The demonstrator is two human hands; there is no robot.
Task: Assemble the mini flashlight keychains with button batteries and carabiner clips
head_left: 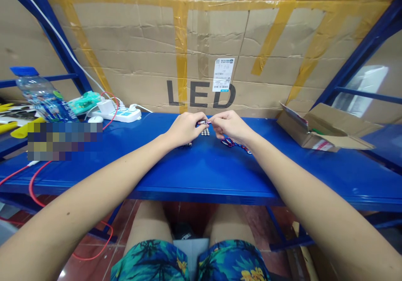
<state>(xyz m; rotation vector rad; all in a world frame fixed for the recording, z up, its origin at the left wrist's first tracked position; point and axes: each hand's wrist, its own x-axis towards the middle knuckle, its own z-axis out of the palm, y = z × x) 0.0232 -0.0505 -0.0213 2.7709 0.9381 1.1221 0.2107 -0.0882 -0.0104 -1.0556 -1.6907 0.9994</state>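
Over the middle of the blue table [201,176], my left hand [185,128] is closed on a small shiny metal part [203,122], pinched between thumb and fingers. My right hand [232,126] meets it from the right, with thumb and forefinger pinched together at the part's end. What those right fingertips hold is too small to make out. Just under the hands, several small metal pieces [205,132] sit grouped on the table. A few more dark bits [188,144] lie beneath my left hand. Below my right hand rests a bundle of thin red, white and blue wires [234,144].
Left on the table are a blue-capped bottle [44,94], a white power strip [121,114] with plugs, and a red cable [37,180] hanging over the edge. An open cardboard box [323,128] stands right. A large taped carton [141,55] walls off the back.
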